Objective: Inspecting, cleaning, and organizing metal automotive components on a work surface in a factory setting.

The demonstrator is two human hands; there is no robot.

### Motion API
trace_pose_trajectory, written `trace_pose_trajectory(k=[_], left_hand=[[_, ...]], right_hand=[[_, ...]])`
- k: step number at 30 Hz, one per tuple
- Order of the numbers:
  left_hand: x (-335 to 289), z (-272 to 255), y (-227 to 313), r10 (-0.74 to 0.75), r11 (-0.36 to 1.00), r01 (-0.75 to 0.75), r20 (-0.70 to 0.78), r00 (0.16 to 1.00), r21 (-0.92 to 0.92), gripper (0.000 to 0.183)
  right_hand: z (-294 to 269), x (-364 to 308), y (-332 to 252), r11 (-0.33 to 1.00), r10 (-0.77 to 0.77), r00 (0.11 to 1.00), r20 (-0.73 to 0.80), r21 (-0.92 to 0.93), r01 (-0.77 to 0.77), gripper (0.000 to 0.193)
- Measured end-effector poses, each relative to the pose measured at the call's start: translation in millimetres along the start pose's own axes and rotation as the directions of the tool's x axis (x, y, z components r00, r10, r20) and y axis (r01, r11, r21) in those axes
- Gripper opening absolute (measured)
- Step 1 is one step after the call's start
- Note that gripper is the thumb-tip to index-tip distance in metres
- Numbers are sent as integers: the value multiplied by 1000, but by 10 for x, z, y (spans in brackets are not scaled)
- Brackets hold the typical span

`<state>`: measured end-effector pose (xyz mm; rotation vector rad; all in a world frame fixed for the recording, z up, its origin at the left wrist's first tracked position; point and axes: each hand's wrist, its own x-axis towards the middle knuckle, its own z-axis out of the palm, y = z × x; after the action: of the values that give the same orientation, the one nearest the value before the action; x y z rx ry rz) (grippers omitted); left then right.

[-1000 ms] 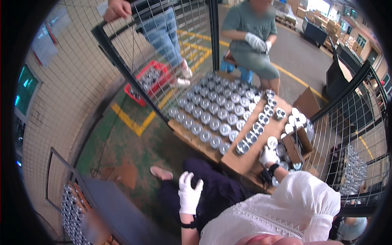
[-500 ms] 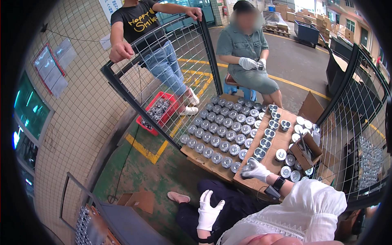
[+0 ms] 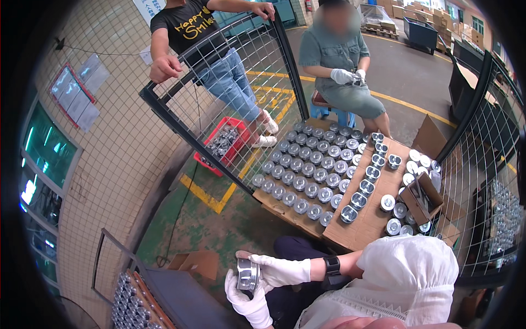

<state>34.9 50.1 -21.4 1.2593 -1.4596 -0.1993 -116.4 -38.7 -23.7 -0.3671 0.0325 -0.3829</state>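
A silver metal piston (image 3: 248, 274) is held up low in the view, left of my lap. My gloved right hand (image 3: 286, 271) grips it from the right and top, a dark band on that wrist. From below and the left, the fingers of my gloved left hand (image 3: 249, 308) close round the same piston. To the right, a row of pistons with hollow ends up (image 3: 362, 186) lies on a cardboard sheet (image 3: 356, 232). Left of that row stand several more pistons (image 3: 311, 189), flat crowns up, in ordered lines.
A small open cardboard box (image 3: 421, 198) sits among pistons at the right. Mesh panels (image 3: 241, 71) flank the work surface. One person leans on the left panel; a gloved person (image 3: 345, 77) sits opposite, handling a small part. A red crate (image 3: 223, 143) holds metal parts. More pistons (image 3: 134, 301) stand lower left.
My right hand has left the near end of the hollow-end row and moved down-left with a piston. My left hand, spread and free before, now holds that piston too. The view has shifted slightly.
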Motion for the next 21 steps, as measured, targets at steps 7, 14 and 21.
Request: trace_pose_trajectory(k=[7, 14, 21], left_hand=[[-99, 22, 115, -541, 815, 503, -65, 839, -288, 62], [464, -106, 684, -602, 726, 509, -70, 795, -463, 48], [336, 20, 272, -734, 186, 511, 227, 640, -839, 34]], right_hand=[[-257, -77, -20, 972, 218, 964, 149, -123, -201, 79], [19, 4, -469, 948, -100, 991, -86, -312, 69, 56], [85, -262, -488, 808, -312, 934, -173, -566, 165, 33]])
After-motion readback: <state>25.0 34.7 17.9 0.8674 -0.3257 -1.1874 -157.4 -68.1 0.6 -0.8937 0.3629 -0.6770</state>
